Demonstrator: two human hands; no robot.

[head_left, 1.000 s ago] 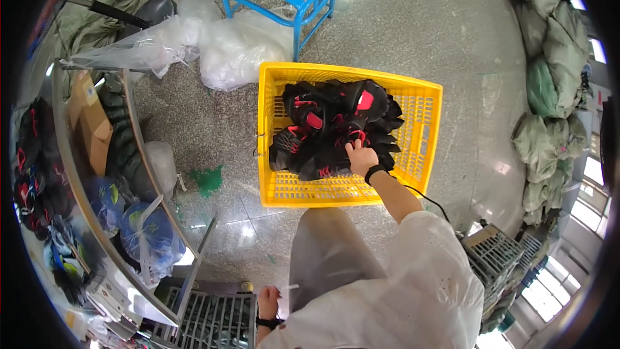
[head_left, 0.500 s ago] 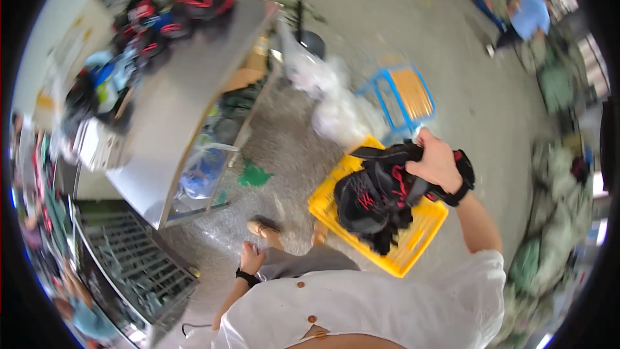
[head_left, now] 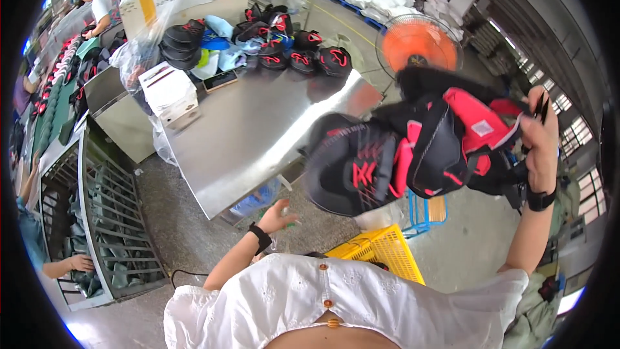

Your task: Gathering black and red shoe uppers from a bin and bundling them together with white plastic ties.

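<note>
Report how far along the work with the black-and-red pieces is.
Done: a row of black-and-red pieces already lies at the steel table's far end. In hand: the right hand holds a bundle of pieces aloft; the left hand is empty. Left: the bundle isn't yet on the table; yellow crate contents unseen.

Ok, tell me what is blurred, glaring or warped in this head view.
Head view: the bundle of black and red caps in the right hand is smeared by motion blur; the steel table throws a bright glare streak; the fisheye bends the table edges and darkens the corners; the left hand is slightly soft.
</note>
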